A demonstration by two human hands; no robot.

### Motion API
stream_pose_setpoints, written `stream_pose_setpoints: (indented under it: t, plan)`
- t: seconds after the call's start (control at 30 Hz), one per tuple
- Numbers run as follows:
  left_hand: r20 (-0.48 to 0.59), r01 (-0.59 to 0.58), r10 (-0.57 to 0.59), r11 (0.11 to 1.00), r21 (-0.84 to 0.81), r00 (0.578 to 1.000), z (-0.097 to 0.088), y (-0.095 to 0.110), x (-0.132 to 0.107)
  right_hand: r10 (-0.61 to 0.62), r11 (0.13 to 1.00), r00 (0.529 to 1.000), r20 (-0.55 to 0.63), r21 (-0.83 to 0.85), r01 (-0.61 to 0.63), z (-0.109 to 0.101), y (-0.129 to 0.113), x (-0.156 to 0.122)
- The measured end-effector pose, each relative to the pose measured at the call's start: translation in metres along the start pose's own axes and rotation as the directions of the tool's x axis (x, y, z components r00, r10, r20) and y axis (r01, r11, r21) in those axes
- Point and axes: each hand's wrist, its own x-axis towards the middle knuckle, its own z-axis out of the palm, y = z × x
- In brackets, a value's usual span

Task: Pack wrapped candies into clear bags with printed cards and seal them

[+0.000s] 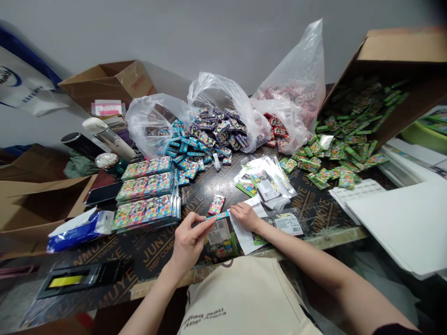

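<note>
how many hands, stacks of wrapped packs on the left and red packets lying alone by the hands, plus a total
Left hand and right hand: 2
Stacks of wrapped packs: 3
Lone red packet: 1
Total: 6

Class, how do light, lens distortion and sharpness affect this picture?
Head view: glare pales the dark tabletop near the middle; head view: highlights streak the clear plastic bags; head view: wide-angle distortion seems to stretch the right-hand cardboard box; head view: print on the blue pack between left hand and right hand is unreadable.
</note>
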Motion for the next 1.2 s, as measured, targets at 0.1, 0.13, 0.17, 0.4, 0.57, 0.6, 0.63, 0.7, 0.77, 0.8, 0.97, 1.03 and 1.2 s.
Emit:
stream_pose_setpoints:
  t: [0.1, 0.13, 0.17, 0.4, 0.57, 0.6, 0.63, 0.7, 0.77, 0.8, 0.97, 1.03, 1.2]
  plan:
    - [0.001, 0.009, -0.009, 1.0, -0.003, 1.0, 0.001, 0.001, -0.002, 0.041, 0.998, 0.999, 0.002, 0.046, -0.041, -0.002, -0.003, -0.001]
    - [-0.006, 0.013, -0.013, 1.0, -0.009, 1.0, 0.002, 0.002, -0.002, 0.061, 0.996, 0.998, 0.0, 0.069, -0.061, -0.003, -0.005, -0.002]
    - [-0.019, 0.017, -0.017, 1.0, -0.02, 1.0, 0.003, 0.003, -0.003, 0.087, 0.992, 0.996, -0.005, 0.095, -0.086, -0.004, -0.005, -0.001]
    - [-0.173, 0.009, -0.019, 0.998, -0.062, 0.985, 0.009, 0.008, -0.005, 0.262, 0.909, 0.964, -0.052, 0.348, -0.228, -0.049, -0.01, 0.027]
    - [-0.162, 0.033, -0.043, 0.997, -0.064, 0.986, 0.011, 0.01, -0.005, 0.246, 0.696, 0.969, -0.005, 0.697, -0.173, -0.134, -0.046, 0.062]
    - [-0.15, 0.047, -0.057, 0.997, -0.069, 0.987, 0.011, 0.011, -0.004, 0.166, 0.661, 0.984, 0.067, 0.733, -0.162, -0.147, -0.056, 0.066]
    - [-0.141, 0.058, -0.068, 0.996, -0.075, 0.988, 0.01, 0.012, -0.003, 0.079, 0.634, 0.986, 0.147, 0.756, -0.163, -0.157, -0.064, 0.069]
    - [-0.125, 0.068, -0.08, 0.993, -0.095, 0.989, 0.007, 0.015, -0.002, -0.073, 0.604, 0.955, 0.288, 0.775, -0.187, -0.166, -0.076, 0.071]
    - [-0.106, 0.066, -0.079, 0.991, -0.119, 0.991, 0.003, 0.018, -0.001, -0.151, 0.607, 0.919, 0.363, 0.768, -0.203, -0.164, -0.082, 0.071]
    - [-0.097, 0.066, -0.079, 0.989, -0.13, 0.992, 0.002, 0.02, 0.0, -0.165, 0.616, 0.911, 0.379, 0.761, -0.205, -0.16, -0.083, 0.07]
    - [-0.151, 0.072, -0.09, 0.99, -0.121, 0.984, 0.005, 0.021, -0.001, -0.149, 0.647, 0.903, 0.403, 0.731, -0.219, -0.146, -0.081, 0.069]
    - [-0.191, 0.081, -0.099, 0.992, -0.1, 0.977, 0.01, 0.018, -0.002, -0.138, 0.646, 0.905, 0.403, 0.729, -0.226, -0.143, -0.08, 0.068]
    - [-0.207, 0.146, -0.171, 0.981, -0.13, 0.963, 0.017, 0.012, -0.003, -0.065, 0.569, 0.922, 0.381, 0.773, -0.28, -0.131, -0.08, 0.064]
